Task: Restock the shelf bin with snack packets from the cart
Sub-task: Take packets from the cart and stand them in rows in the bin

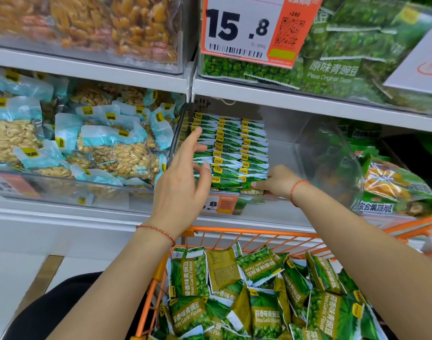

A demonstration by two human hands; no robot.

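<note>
1. Working at the clear bin (332,153) on the middle shelf, where green pea packets (231,148) are standing in three tidy overlapping rows, labels facing out so shoppers can read them.

2. Steadying the left edge of the rows with the left hand (183,177): fingers straight and spread, tips brushing the packets, nothing clamped in that grip. Looks like squaring things up so the rows aren't leaning into the bin wall.

3. Reaching in low at the front right with the right hand (276,184), fingers curled around the bottom edge of the nearest packet (253,185). Probably seating it at the front of the right-hand row; can't see the fingertips fully, so how firm the hold is stays a guess.

4. Leaving the right half of the bin bare for now, so plenty of room for more rows. Filling left to right seems to be the plan, keeping each row packed tight against the last.

5. Parking the orange cart (259,233) right under the shelf, directly below both arms, which keeps the reach short. Still piled with loose garlic pea packets (264,312) lying every which way, so nowhere near done, roughly early-to-mid by my reckoning.

6. Neighbouring stock staying put: peanut packs (107,146) in the bin to the left, a price tag (247,28) hanging on the shelf above.
</note>
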